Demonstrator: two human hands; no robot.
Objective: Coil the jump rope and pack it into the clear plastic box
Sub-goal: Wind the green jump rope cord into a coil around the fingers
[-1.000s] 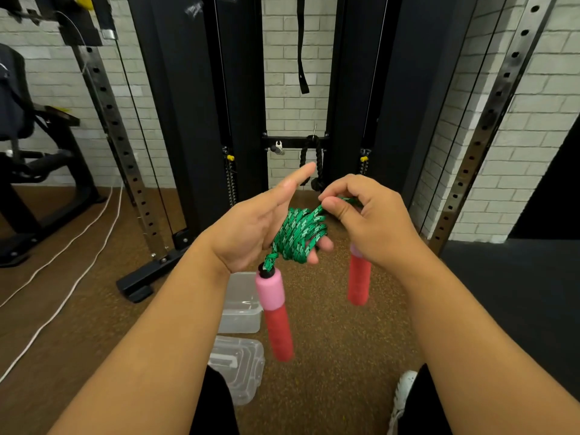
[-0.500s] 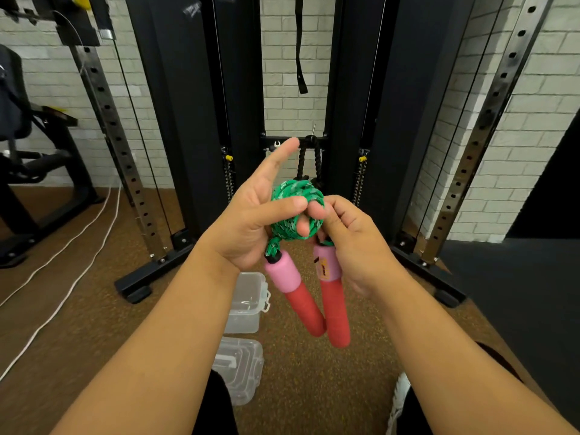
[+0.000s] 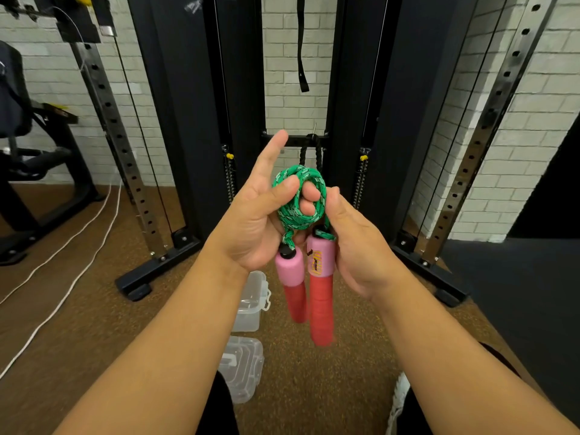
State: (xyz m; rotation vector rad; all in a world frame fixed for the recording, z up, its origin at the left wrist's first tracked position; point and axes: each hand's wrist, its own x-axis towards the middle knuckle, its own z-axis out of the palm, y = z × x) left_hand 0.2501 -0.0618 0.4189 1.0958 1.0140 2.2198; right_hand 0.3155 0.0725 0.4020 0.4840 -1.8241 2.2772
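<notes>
**A:** Where the person stands, what do the floor and room look like?

**B:** The floor (image 3: 314, 372) is speckled brown matting, meeting a dark grey mat (image 3: 518, 293) on the right. A white brick wall (image 3: 295, 114) runs along the far side. In front of it stands a black cable machine (image 3: 194, 105) with perforated steel uprights, and a white cord (image 3: 62, 255) trails across the floor on the left.

**A:** Are there any containers?

**B:** Two clear plastic pieces lie on the floor near the person's legs. The clear plastic box (image 3: 251, 299) sits farther off, open, with nothing visible inside. Its lid (image 3: 241, 372) lies nearer, apart from the box.

**A:** And the jump rope?

**B:** It is in the air, above the box, held between both hands. The green cord (image 3: 298, 196) is wound into a small coil around the fingers of the left hand (image 3: 257, 221); that hand's thumb presses on the coil while the index finger points up and away. The right hand (image 3: 354, 243) curls loosely around the right handle (image 3: 320, 290), its thumb against the coil. The left handle (image 3: 290, 284) hangs just beside it. Both handles are pink above, red below, pointing down.
</notes>
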